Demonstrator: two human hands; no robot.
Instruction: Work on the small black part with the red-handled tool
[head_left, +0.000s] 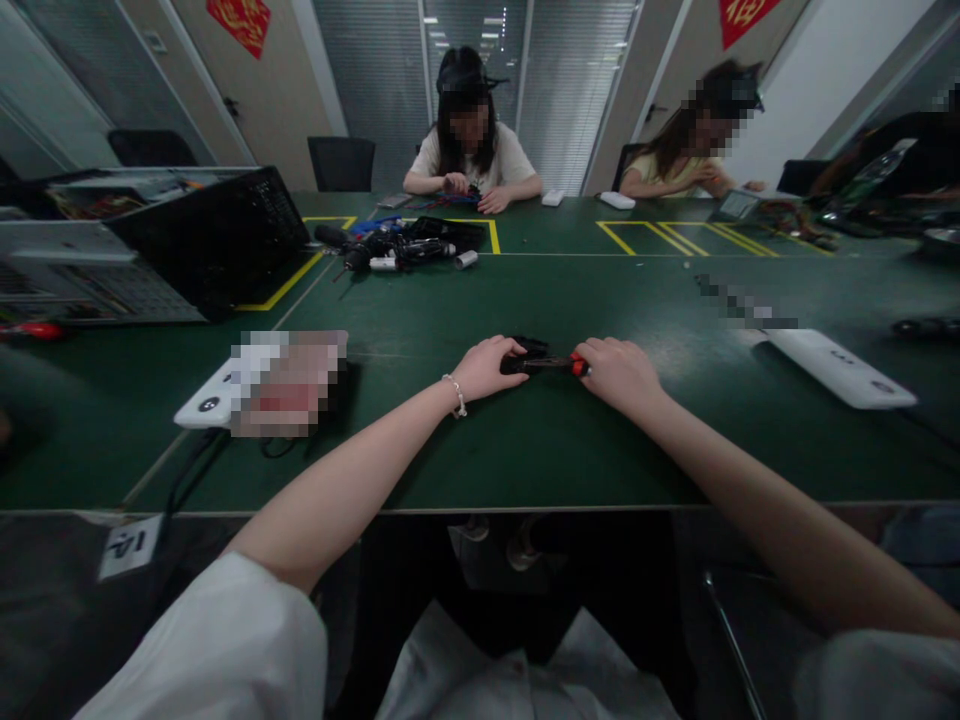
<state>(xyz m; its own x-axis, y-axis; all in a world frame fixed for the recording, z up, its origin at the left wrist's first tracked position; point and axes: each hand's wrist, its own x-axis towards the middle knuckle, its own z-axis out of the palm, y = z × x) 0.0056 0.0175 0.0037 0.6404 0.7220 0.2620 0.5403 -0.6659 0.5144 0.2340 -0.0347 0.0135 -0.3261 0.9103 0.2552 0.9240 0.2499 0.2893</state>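
Note:
Low over the green table, my left hand (pixel 484 370) is closed around a small dark part (pixel 531 347). Its exact kind is too dim to make out. My right hand (pixel 619 372), to the right of it, grips a screwdriver by its red-and-black handle (pixel 578 365), most of which the palm hides. The screwdriver's thin shaft (pixel 551 363) lies roughly level and points left at the dark part. Whether its tip touches the part cannot be seen.
An open computer case (pixel 195 245) stands at the left. Ahead lies a heap of black tools and cables (pixel 405 245). White power banks lie left (pixel 206 395) and right (pixel 840 368). Several people sit across the green table (pixel 450 460), one handling a small part (pixel 475 190).

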